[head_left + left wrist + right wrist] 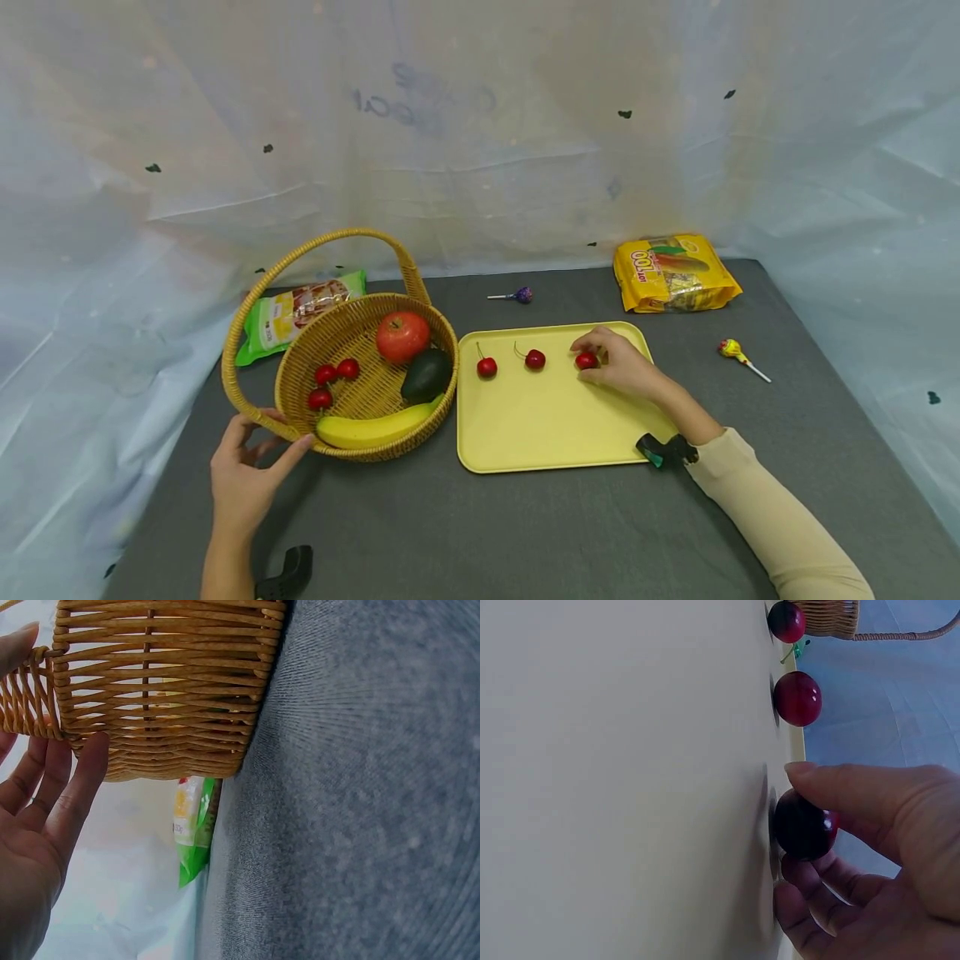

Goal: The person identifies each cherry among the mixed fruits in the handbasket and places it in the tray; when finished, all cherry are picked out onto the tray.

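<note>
1. Fingers of the left hand [243, 479] lie straight and relaxed, tips resting against the near outer wall of the wicker basket [288, 421]; they touch the weave [161, 697] without curling round it. The left wrist view confirms an open palm beside the wall.
2. Basket handling: the woven cane looks stiff and light, but its load (a banana [371, 431], an avocado [426, 375], an apple [402, 336] and three cherries [330, 382]) probably adds weight. The arched handle [330, 242] appears to be the surest hold; a flat hand on the wall only steadies it.
3. Fingers of the right hand [622, 367] are curled, thumb and fingertips pinching a red cherry [586, 361] that rests on the yellow tray [547, 425] at its far right. The right wrist view shows the dark fruit [804, 825] touching the tray surface, thumb above and fingers below.
4. Cherry handling: it is judged small, light, round and glossy, so likely to roll or slip. A light pinch across the body suits it; the thin stem seems too weak to trust.
5. Two more cherries [487, 367] [535, 359] lie in a row to the left on the tray.
6. Farther back on the grey table [525, 525] lie two lollipops [517, 295] [738, 356], a yellow snack bag [675, 273] and a green packet [296, 312].
</note>
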Demonstrator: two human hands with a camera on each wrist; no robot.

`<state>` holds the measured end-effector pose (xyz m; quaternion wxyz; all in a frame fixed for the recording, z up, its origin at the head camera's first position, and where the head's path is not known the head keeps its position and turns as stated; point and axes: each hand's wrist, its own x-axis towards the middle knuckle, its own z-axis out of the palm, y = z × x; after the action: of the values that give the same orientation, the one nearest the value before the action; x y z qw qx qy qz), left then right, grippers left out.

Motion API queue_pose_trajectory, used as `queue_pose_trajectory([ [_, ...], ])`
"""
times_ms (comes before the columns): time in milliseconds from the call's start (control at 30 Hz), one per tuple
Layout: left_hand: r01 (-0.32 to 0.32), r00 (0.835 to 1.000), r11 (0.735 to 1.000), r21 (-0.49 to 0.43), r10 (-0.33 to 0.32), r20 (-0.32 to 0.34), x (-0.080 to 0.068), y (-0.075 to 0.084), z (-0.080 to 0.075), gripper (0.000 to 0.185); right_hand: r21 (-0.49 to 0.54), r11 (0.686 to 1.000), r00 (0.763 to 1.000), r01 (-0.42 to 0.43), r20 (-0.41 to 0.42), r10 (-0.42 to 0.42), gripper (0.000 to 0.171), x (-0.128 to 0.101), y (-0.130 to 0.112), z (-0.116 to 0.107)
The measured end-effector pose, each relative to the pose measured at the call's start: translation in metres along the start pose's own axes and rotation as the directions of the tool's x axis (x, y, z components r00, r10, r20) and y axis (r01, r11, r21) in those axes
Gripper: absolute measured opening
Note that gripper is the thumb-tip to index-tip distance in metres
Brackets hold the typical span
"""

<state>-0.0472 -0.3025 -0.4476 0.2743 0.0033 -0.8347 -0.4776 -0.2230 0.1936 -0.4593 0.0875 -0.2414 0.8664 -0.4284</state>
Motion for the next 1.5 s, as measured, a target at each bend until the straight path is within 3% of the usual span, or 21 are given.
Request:
queue_pose_trajectory([
  [533,-0.013,1.0,1.0,-0.016,0.013,0.006,0.0,0.0,0.0,0.049,-0.011,0.999,0.999,0.034,-0.022,-0.034,0.03,-0.001,0.004,0.001],
  [800,-0.009,1.0,1.0,-0.024,0.01,0.01,0.0,0.0,0.0,0.049,-0.027,0.998,0.993,0.054,-0.1,-0.057,0.033,0.005,-0.009,0.004],
  [933,-0.012,1.0,1.0,-0.018,0.012,0.007,0.0,-0.001,0.0,0.049,-0.04,0.992,0.991,0.122,-0.048,-0.124,0.033,0.017,-0.021,0.012],
  [1167,-0.021,1.0,1.0,-0.022,0.021,0.008,0.0,-0.003,0.0,0.05,-0.157,0.965,0.978,0.209,0.054,-0.203,0.032,0.038,-0.03,0.031],
  [1500,-0.016,1.0,1.0,-0.003,0.016,-0.002,0.0,-0.004,0.0,0.049,-0.197,0.967,0.987,0.162,0.051,-0.155,0.028,0.041,-0.028,0.036],
])
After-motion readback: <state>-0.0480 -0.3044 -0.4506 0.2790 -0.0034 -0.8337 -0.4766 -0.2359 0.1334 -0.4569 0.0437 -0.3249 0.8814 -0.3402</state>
